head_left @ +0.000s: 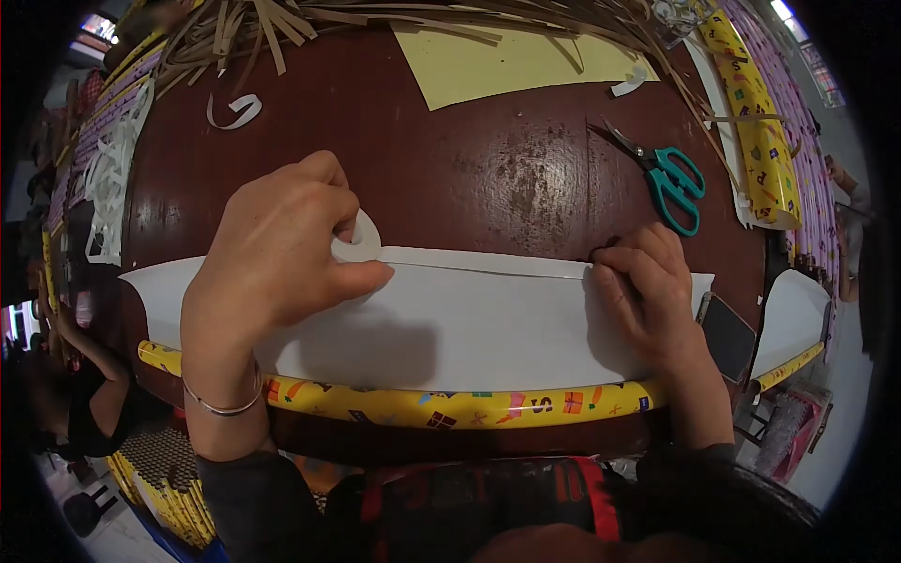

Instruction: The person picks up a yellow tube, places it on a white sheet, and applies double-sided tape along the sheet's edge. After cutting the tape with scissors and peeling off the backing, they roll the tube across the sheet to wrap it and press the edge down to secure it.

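My left hand [291, 249] is closed around a roll of white tape [361, 242] at the far edge of a white paper sheet [469, 328]. From the roll, a strip of tape [479, 261] runs along that edge to my right hand [643, 291]. The fingers of my right hand are curled and pressed down at the strip's right part; what lies beneath them is hidden. Along the near side, the sheet curls into a yellow patterned roll [450, 405].
Teal-handled scissors [674, 183] lie partly open on the dark red table [310, 113]. Brown paper strips [394, 14] and a yellow sheet [507, 66] are at the back. Patterned rolls [755, 131] line the right side. Another person's arm [94, 352] shows at left.
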Available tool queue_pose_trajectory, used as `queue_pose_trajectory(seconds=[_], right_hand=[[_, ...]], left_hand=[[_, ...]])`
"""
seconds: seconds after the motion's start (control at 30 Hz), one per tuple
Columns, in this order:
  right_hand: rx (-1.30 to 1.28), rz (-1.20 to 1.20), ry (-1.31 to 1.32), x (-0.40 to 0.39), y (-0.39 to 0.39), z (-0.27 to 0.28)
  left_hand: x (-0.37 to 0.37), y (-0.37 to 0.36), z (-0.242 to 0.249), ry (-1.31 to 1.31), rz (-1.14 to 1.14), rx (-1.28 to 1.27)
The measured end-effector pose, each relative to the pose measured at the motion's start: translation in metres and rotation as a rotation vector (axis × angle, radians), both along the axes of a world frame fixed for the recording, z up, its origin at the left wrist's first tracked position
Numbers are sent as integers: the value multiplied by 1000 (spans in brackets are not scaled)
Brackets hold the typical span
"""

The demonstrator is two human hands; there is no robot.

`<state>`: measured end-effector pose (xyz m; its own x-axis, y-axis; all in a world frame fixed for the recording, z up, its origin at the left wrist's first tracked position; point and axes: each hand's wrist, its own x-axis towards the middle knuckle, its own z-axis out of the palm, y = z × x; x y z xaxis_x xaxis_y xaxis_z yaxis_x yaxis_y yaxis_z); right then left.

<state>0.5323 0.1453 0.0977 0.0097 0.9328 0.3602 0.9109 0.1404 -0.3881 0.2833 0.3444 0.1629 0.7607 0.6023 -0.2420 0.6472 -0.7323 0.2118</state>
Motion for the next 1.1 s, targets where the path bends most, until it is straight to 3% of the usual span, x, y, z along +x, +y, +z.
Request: queue_pose_trajectory(seconds=[0.87,1.1], right_hand=[[-6,-25,-66,-3,2,-6],[22,-24,-101,1,1,-2]], left_hand=[[-6,3,-6,8,-28,-64],[-7,2,-11,-75,-98,27]])
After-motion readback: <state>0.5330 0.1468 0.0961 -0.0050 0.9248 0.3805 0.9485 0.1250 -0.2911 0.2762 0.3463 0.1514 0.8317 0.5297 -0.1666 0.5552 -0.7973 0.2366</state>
